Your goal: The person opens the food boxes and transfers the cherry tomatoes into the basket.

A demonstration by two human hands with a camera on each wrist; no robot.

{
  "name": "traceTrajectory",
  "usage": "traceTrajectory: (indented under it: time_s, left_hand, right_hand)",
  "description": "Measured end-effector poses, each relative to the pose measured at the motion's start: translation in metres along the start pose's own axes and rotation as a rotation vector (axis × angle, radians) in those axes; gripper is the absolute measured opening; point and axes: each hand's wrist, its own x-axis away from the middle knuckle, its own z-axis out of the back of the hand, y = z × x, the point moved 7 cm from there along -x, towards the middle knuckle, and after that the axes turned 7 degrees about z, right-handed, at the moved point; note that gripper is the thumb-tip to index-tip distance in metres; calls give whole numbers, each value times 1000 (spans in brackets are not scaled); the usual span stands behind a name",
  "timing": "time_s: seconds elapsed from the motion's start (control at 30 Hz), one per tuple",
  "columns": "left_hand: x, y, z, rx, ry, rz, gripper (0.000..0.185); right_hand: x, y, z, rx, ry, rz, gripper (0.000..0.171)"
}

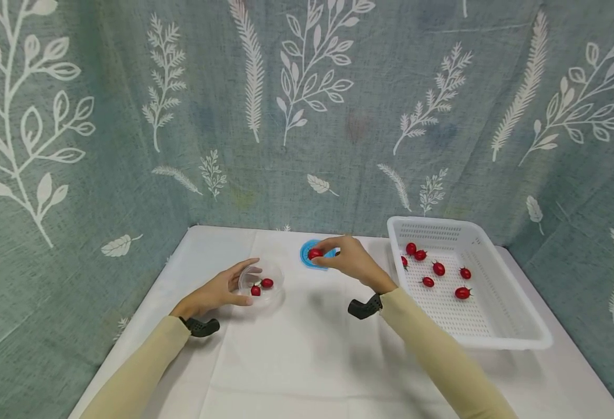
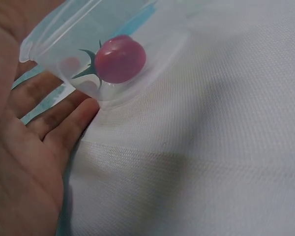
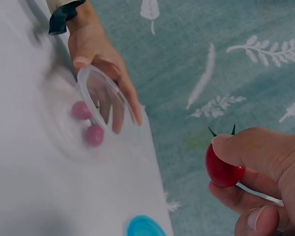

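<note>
My right hand (image 1: 338, 256) pinches a red cherry tomato (image 1: 315, 254) (image 3: 222, 167) between fingertips and thumb, above a blue lid (image 1: 312, 256) at the back of the table. My left hand (image 1: 223, 289) (image 2: 34, 147) holds the side of a small clear plastic bowl (image 1: 262, 281) (image 3: 105, 105), fingers curved round its wall. The bowl contains two cherry tomatoes (image 1: 261, 286) (image 3: 87, 123); the left wrist view shows one cherry tomato (image 2: 119, 59) through the bowl wall.
A white perforated basket (image 1: 495, 326) stands at the right with several cherry tomatoes (image 1: 437, 269) in it. A white cloth (image 1: 307, 361) covers the table. Green leaf-patterned fabric (image 1: 307, 116) hangs behind and at both sides.
</note>
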Motion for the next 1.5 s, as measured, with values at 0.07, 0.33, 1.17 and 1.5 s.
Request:
traceTrajectory:
  time_s: [0.07, 0.33, 1.17, 1.5]
  left_hand:
    - [0, 0, 1, -2, 8, 1, 103]
    - [0, 1, 1, -27, 15, 4, 103]
    - [3, 0, -1, 28, -19, 9, 100]
    - [3, 0, -3, 31, -21, 19, 100]
  right_hand:
    - [4, 1, 7, 11, 9, 2, 28]
    - [21, 13, 37, -2, 41, -4, 23]
    - [83, 66, 120, 66, 167, -224, 51]
    - [104, 90, 138, 104, 160, -231, 49]
